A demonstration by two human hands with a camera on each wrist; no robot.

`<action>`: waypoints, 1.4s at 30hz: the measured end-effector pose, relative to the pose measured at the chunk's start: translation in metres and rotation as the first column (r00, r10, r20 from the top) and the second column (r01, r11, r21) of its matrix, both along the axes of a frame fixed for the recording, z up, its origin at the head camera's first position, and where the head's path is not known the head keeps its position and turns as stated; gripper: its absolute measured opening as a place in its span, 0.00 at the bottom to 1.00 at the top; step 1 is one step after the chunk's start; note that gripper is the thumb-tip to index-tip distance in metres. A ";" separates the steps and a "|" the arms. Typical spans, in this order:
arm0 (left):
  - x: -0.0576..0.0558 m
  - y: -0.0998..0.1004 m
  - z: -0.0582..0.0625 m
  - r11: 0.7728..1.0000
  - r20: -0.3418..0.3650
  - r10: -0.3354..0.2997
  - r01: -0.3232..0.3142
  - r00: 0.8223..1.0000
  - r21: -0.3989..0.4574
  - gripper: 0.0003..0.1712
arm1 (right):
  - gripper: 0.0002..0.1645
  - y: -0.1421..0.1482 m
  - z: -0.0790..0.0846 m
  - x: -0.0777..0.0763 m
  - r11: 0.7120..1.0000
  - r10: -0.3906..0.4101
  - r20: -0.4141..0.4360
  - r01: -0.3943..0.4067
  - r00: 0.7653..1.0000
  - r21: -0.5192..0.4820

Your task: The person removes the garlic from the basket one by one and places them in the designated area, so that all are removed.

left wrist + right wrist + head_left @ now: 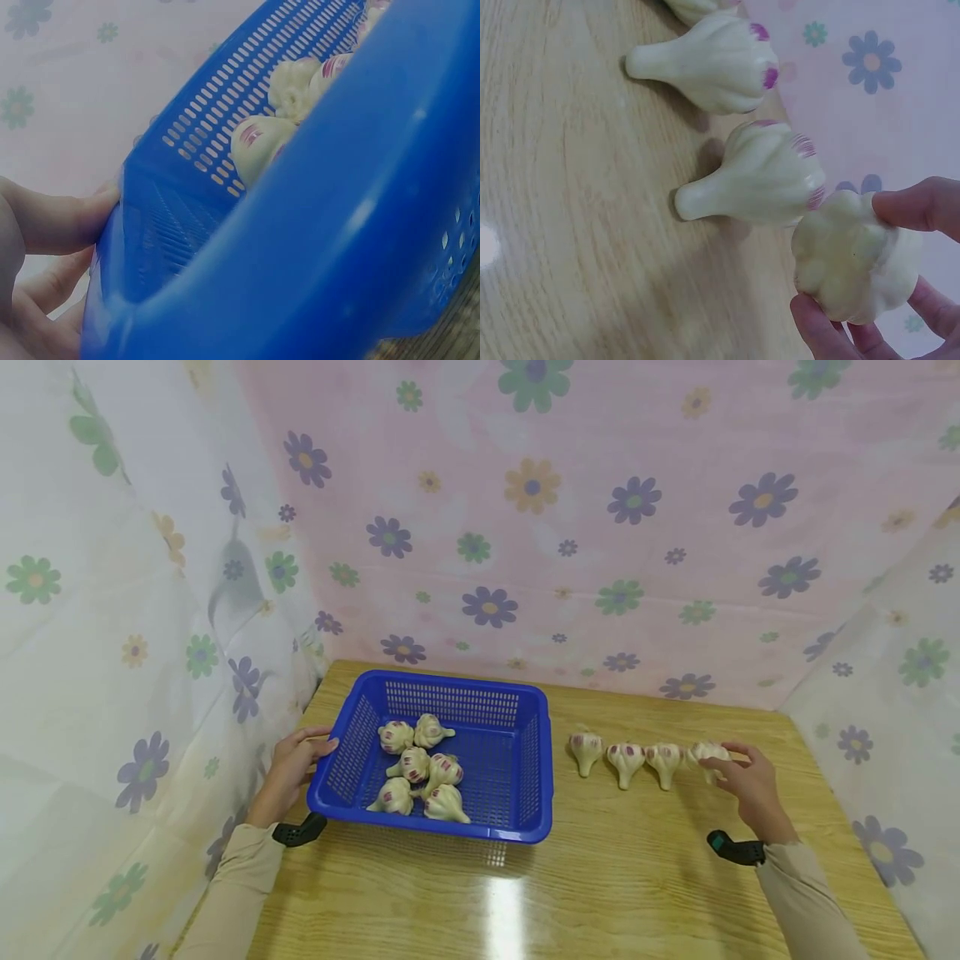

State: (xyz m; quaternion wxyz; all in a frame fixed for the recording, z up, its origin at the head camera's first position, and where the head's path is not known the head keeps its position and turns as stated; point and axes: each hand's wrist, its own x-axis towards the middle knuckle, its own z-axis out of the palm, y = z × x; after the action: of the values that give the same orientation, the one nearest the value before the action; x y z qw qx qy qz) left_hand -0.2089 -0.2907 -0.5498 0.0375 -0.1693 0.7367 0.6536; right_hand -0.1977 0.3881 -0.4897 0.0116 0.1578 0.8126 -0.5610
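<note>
My left hand [291,770] grips the left rim of a blue perforated plastic basket [534,760], thumb on the rim and fingers below it in the left wrist view. Inside the basket lie several garlic bulbs [396,737], cream with purple streaks, mostly toward its left half. On the right, my right hand [750,777] pinches a garlic bulb [855,255] between thumb and fingers, its knobbly base turned toward the right wrist camera. Beside it, 3 more garlic bulbs [626,762] lie in a row on the table, stems pointing toward me.
The wooden table [600,877] has a bright light reflection near its front middle. Flower-printed cloth [570,527] hangs behind it and along both sides. A dark band [300,831] sits on the left wrist and another [737,850] on the right.
</note>
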 end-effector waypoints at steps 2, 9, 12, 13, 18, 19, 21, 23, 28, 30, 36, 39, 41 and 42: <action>-0.002 -0.002 -0.004 1.000 0.000 0.007 -0.007 1.000 0.004 0.37 | 0.36 0.001 -0.006 0.000 1.000 -0.009 0.014 0.009 1.000 0.001; -0.007 -0.007 -0.016 1.000 -0.009 -0.001 0.001 1.000 -0.002 0.38 | 0.36 0.001 -0.017 -0.001 1.000 -0.018 0.038 0.018 0.999 -0.010; -0.009 -0.007 -0.019 1.000 -0.002 0.013 -0.013 1.000 -0.007 0.36 | 0.36 0.000 -0.018 -0.001 1.000 -0.008 0.054 0.008 0.999 -0.006; -0.010 -0.008 -0.020 1.000 0.002 0.015 -0.015 1.000 -0.008 0.36 | 0.36 0.000 -0.018 -0.001 1.000 -0.007 0.057 0.007 0.998 -0.006; -0.013 -0.012 -0.026 1.000 0.002 0.025 -0.025 1.000 -0.002 0.34 | 0.38 0.002 -0.022 -0.005 1.000 -0.025 0.047 0.026 0.999 -0.008; -0.013 -0.012 -0.026 1.000 0.001 0.024 -0.024 1.000 0.000 0.34 | 0.39 0.002 -0.023 -0.006 1.000 -0.030 0.045 0.030 0.999 0.000; -0.012 -0.011 -0.025 1.000 -0.002 0.021 -0.021 1.000 0.001 0.34 | 0.40 0.004 -0.025 -0.008 0.999 -0.040 0.047 0.040 0.998 0.018; -0.011 -0.010 -0.023 1.000 0.001 0.025 -0.025 1.000 0.006 0.35 | 0.40 0.006 -0.026 -0.010 0.998 -0.047 0.049 0.046 0.998 0.036; -0.009 -0.010 -0.021 0.999 0.004 0.033 -0.033 0.999 0.008 0.35 | 0.40 0.010 -0.028 -0.014 0.995 -0.033 0.026 0.031 0.999 0.091; -0.009 -0.010 -0.021 0.999 0.004 0.037 -0.037 0.999 0.006 0.36 | 0.40 0.011 -0.029 -0.016 0.993 -0.019 0.021 0.017 1.000 0.119; -0.009 -0.011 -0.022 0.999 0.006 0.024 -0.024 1.000 -0.026 0.37 | 0.39 0.012 -0.032 -0.019 0.991 0.012 0.013 -0.013 1.000 0.136; -0.008 -0.010 -0.021 0.999 0.001 0.022 -0.022 1.000 -0.031 0.36 | 0.40 0.012 -0.034 -0.020 0.991 0.017 0.019 -0.019 1.000 0.131; -0.008 -0.010 -0.020 0.999 0.002 0.026 -0.026 1.000 -0.027 0.36 | 0.41 0.012 -0.035 -0.020 0.991 0.020 0.029 -0.023 0.999 0.130; -0.008 -0.009 -0.019 0.999 0.003 0.031 -0.031 1.000 -0.025 0.35 | 0.41 0.012 -0.035 -0.020 0.991 0.022 0.035 -0.027 0.999 0.129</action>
State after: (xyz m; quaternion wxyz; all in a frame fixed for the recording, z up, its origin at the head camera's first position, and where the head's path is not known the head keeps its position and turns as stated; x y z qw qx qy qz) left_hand -0.2173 -0.3000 -0.5692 0.0265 -0.1819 0.7422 0.6445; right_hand -0.2178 0.3998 -0.5247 0.0220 0.1577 0.8488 -0.5041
